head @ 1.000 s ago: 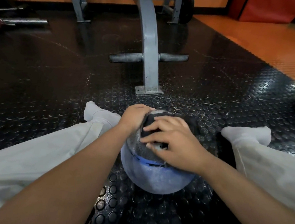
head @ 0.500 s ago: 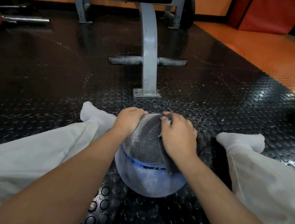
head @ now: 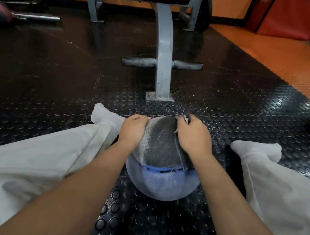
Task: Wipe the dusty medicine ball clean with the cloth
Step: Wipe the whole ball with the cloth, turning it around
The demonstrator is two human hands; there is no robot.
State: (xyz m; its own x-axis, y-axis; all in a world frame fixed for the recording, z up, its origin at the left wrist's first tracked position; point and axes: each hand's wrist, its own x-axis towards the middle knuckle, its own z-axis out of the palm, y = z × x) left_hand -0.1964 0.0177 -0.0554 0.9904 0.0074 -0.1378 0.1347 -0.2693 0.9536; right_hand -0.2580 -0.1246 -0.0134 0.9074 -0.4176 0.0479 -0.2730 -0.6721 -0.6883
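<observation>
On floor mat (head: pixel 59 91), between legs (head: pixel 45 155): ball (head: pixel 161 181), steadied by left grip (head: pixel 132 132), fingers curled on its left flank. Right grip (head: pixel 193 137) pinches cloth (head: pixel 183 156) against right flank. Pale dusty band (head: pixel 146 135) lies left of cloth, so next stroke is likely leftward.

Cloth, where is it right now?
In the head view the cloth lies under the right hand, against the right side of the medicine ball, which sits on the studded floor mat.
</observation>
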